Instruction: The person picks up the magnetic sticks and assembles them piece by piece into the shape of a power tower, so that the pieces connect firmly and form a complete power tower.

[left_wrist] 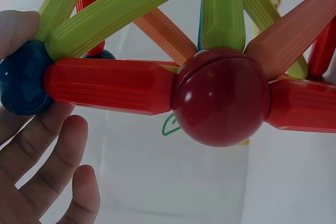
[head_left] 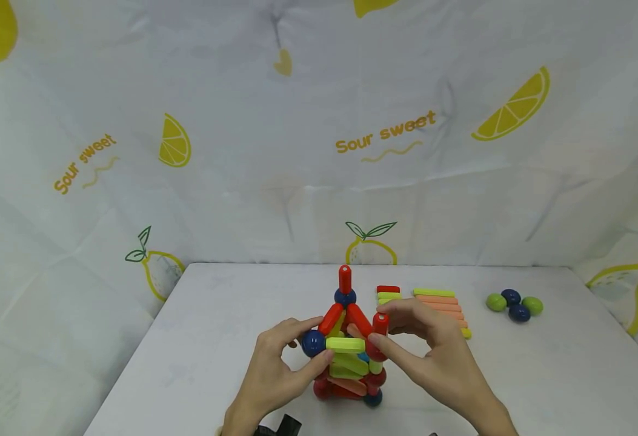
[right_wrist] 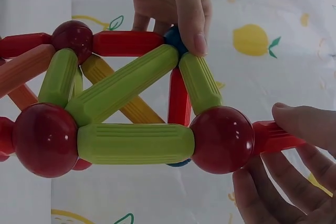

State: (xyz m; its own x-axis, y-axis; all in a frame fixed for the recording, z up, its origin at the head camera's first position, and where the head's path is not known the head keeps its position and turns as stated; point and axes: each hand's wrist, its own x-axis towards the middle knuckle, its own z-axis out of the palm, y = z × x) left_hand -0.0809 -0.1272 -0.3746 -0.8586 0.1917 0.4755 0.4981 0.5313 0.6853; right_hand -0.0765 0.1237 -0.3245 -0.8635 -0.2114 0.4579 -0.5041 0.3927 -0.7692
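Observation:
A magnetic stick-and-ball structure [head_left: 346, 345] stands near the table's front middle, built of red, green, orange and yellow rods with red and blue balls. At its upper left corner my left hand [head_left: 280, 366] pinches a blue ball [left_wrist: 25, 80] between thumb and fingers. My right hand [head_left: 438, 351] grips a short red rod [right_wrist: 274, 137], which sticks out from the red ball [right_wrist: 223, 140] at the upper right corner. A green rod [head_left: 346, 345] spans these two corners. Behind, another red rod [head_left: 345, 280] rises from a blue ball [head_left: 345, 297]. The lower layers are partly hidden by my hands.
Short red and green rods [head_left: 388, 295] lie behind my right hand. Beside them is a row of longer green and orange rods [head_left: 438, 300], partly covered by that hand. Green and blue balls [head_left: 518, 313] cluster at the table's right. A lemon-print cloth [head_left: 275, 200] hangs behind.

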